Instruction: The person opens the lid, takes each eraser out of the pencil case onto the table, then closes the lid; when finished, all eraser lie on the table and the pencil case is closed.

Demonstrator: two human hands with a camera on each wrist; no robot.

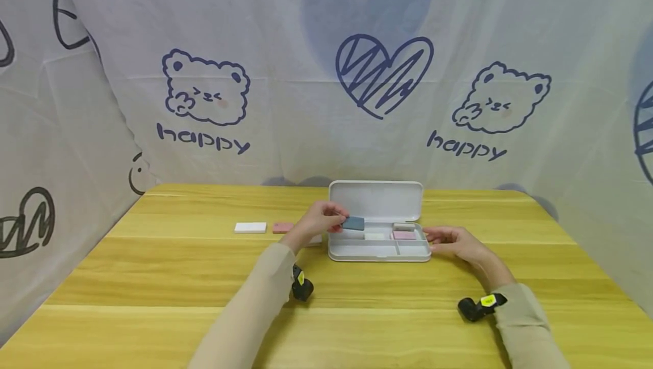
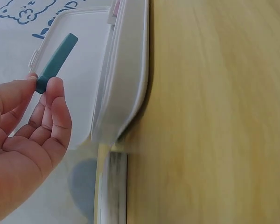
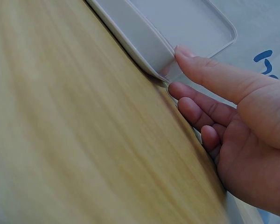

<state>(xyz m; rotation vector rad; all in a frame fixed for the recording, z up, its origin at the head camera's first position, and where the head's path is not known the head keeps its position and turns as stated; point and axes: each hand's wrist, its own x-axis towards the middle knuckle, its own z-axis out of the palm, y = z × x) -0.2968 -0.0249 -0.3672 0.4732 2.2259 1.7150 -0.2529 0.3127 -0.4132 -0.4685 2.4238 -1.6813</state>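
Between thumb and fingertips, my left hand [image 1: 319,219] pinches a blue-green, eraser-like block [image 1: 353,223]. It is held above the left part of an open white pencil case [image 1: 378,258], in front of the raised lid [image 1: 376,202]. In the left wrist view the same block [image 2: 57,64] appears edge-on, tilted in the fingertips. My right hand [image 1: 461,242] rests against the case's right end; its thumb and fingers touch the end wall [image 3: 149,56]. Inside the back compartment lie a pink block [image 1: 403,235], a white block [image 1: 374,237] and a greyish block [image 1: 403,226].
On the wooden table [image 1: 388,312], left of the case, lie a white block [image 1: 250,228] and a pink block [image 1: 283,227]. Another pale block [image 1: 316,240] is partly hidden by my left hand. A printed curtain [image 1: 301,148] hangs behind the table.
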